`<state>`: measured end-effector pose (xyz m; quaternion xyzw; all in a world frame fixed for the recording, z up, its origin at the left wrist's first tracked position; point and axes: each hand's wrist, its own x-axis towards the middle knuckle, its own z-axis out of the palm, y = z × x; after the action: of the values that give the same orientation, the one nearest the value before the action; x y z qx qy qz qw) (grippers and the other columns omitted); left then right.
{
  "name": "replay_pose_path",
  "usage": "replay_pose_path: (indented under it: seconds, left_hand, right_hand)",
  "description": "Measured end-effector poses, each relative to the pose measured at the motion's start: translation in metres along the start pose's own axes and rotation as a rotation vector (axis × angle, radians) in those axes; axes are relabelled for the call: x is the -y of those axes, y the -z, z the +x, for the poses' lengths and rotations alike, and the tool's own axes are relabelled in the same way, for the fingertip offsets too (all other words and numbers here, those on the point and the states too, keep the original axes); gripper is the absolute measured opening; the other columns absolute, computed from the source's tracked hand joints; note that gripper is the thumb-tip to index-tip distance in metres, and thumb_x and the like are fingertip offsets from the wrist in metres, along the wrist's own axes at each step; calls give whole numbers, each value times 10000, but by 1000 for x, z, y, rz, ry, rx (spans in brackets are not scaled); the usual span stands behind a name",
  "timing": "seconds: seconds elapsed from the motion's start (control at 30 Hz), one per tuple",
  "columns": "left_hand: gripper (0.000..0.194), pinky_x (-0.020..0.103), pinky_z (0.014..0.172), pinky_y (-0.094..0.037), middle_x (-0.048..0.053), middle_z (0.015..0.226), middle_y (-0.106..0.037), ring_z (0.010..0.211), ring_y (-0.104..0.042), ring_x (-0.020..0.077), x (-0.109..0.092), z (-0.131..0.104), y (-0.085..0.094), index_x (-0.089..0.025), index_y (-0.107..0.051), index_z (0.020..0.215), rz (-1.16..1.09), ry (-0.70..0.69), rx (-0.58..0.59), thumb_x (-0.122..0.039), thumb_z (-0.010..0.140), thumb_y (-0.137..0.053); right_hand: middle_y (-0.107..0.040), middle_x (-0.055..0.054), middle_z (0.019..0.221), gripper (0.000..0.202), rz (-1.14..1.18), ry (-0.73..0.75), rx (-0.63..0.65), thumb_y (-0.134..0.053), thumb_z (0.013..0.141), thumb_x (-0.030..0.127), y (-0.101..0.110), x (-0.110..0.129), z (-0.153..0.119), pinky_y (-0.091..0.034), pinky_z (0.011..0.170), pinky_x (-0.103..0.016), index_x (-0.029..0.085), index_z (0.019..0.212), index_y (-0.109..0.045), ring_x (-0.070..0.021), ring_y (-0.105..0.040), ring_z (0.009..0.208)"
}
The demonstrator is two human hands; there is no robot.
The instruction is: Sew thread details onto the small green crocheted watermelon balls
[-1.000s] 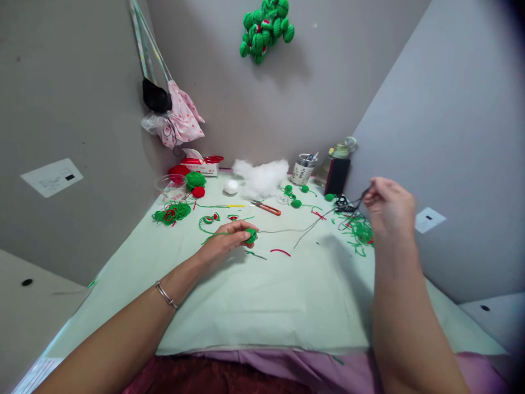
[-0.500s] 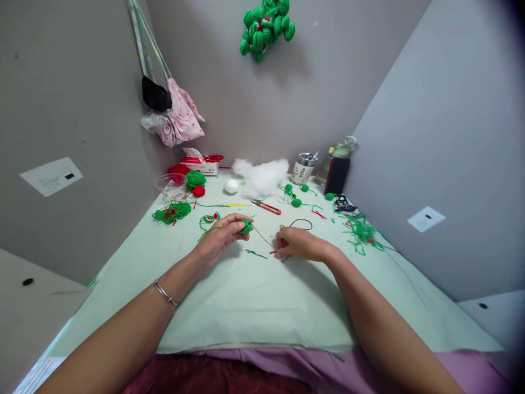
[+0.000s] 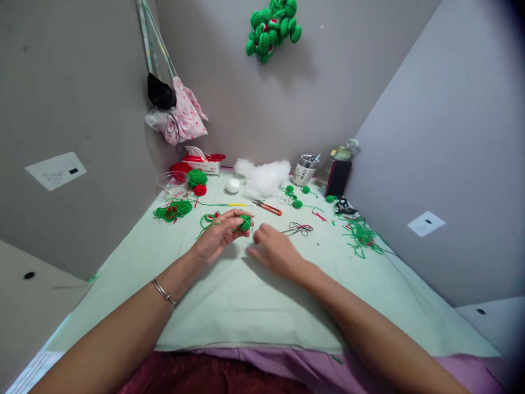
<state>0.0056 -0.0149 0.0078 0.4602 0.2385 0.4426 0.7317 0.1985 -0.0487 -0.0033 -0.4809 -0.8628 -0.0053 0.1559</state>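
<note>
My left hand (image 3: 221,232) is closed around a small green crocheted ball (image 3: 245,222), held low over the table in the head view. A thin dark strand shows at the ball's right side; whether a needle is there is too small to tell. Just right of the ball is my right hand (image 3: 276,251), slightly blurred, its thumb apart from the bent fingers and nothing visible between them. Beyond its fingers lies a small tangle of dark thread (image 3: 301,229) with a bit of red in it.
Orange-handled snips (image 3: 267,207) and a yellow crochet hook (image 3: 237,204) lie beyond the hands. White stuffing (image 3: 264,178) sits at the back, near a pen tin (image 3: 304,171). Green yarn scraps lie left (image 3: 172,209) and right (image 3: 363,232). A phone (image 3: 338,178) leans at the back right.
My right hand has moved left, toward the green ball. The dark and red thread bits that lay between the hands are now gathered farther right. My left hand keeps hold of the ball.
</note>
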Motion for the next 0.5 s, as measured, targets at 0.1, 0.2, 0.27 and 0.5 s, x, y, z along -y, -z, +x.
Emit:
replay_pose_path:
  seconds: [0.1,0.2,0.27,0.5]
  left_hand:
    - [224,277,790,-484,48,867,-682,756,-619,131,1,1,1,-136,-678,992,-9,0,2,-259,806,-660]
    - [238,286,793,-488,62,900,-691,768,-621,137,3,2,3,-139,-684,1010,-3,-13,13,-270,813,-658]
    - [253,293,794,-491,66,910,-692,774,-620,141,4,2,5,-141,-690,1028,-1,-26,22,-275,816,-657]
    - [244,289,807,-492,54,891,-688,768,-625,132,2,3,4,-135,-704,1011,-26,-16,9,-259,804,-669]
  right_hand:
    - [-600,-99,943,210,-127,-2,122,-516,933,364,-25,0,4,-407,746,-296,167,903,-580,-209,-544,867]
    - [-614,-120,1011,201,-254,-330,126,-497,944,340,-19,-47,-1,-412,800,-296,167,936,-598,-214,-564,931]
    - [-619,-190,963,186,-309,-479,105,-481,933,242,3,-88,-8,-423,771,-340,116,878,-607,-250,-584,897]
    - [-618,-34,608,175,-186,-680,109,-674,806,249,150,-206,-40,-440,541,-300,203,652,-606,-161,-542,526]
